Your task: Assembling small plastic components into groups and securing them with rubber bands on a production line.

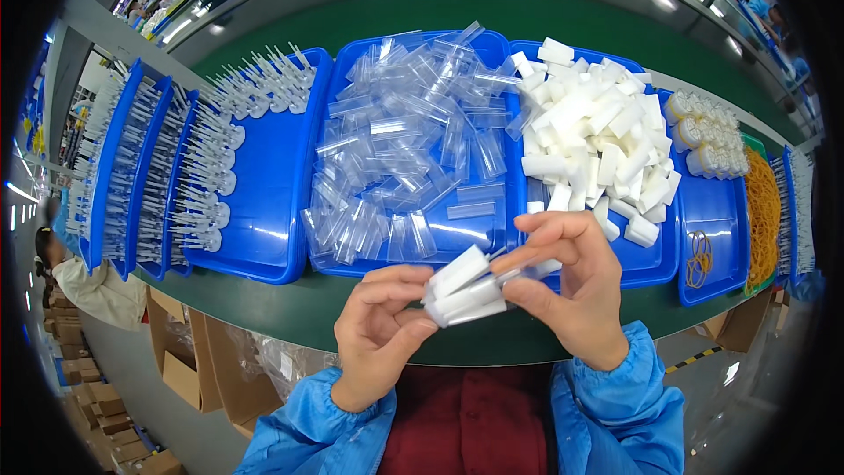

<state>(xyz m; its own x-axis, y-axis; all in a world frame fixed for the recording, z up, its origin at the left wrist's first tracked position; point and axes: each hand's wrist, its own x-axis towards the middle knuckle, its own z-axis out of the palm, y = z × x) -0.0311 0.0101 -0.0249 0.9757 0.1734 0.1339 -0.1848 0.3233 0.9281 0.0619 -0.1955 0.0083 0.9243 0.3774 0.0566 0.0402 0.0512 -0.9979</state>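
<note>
Two bare hands meet just above the front edge of the bench: the left hand (382, 321) has fingers and thumb closed around one end of a bundle of white pieces (466, 290), while the right hand (571, 286) pinches at its other end. Clear plastic seems to show at both ends of the bundle, though fingers hide how it fits. Handling this well probably calls for a steady left hold, light right fingertips and the white pieces kept in line, since thin plastic would likely crease if squeezed. Around them spreads a workroom with cardboard boxes (185, 343) at lower left and a person in pale clothing (110, 290) farther left. A long green bench (492, 345) crosses the view, bearing blue trays side by side. The middle tray (448, 233) holds heaped clear plastic sleeves (404, 136); the tray to its right (661, 259) is piled with white blocks (607, 127); the tray to its left (251, 202) carries upright stemmed parts (211, 176) along its far and left sides. Farther right, a smaller tray (716, 233) holds clear round containers (708, 136) and a few loose orange bands (699, 259).
</note>
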